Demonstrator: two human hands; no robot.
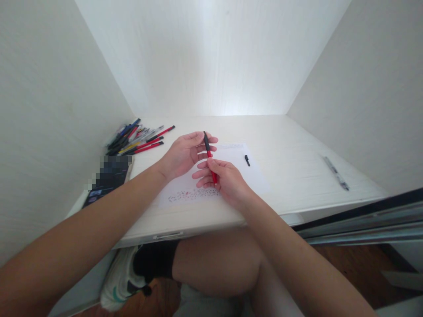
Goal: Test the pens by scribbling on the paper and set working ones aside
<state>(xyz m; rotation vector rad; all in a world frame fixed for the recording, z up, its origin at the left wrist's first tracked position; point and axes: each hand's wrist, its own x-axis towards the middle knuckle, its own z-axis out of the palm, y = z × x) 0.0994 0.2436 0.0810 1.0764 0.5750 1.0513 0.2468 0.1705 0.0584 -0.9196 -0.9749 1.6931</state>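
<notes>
A red pen with a black grip point(209, 153) is held between both hands above a sheet of paper point(236, 176). The fingers of my left hand point(187, 154) pinch its black upper end, tip pointing away. Lower down, my right hand point(228, 178) grips the red barrel between thumb and fingers. Small dark and reddish marks cover the paper's near part. A black pen cap point(247, 160) lies on the paper's right side, apart from the hands.
Several pens point(127, 140) are piled at the back left of the white desk point(291, 176). In front of them lies a dark object point(112, 176), partly pixelated. A clear pen point(336, 174) rests at the right. Walls enclose the desk's back and sides.
</notes>
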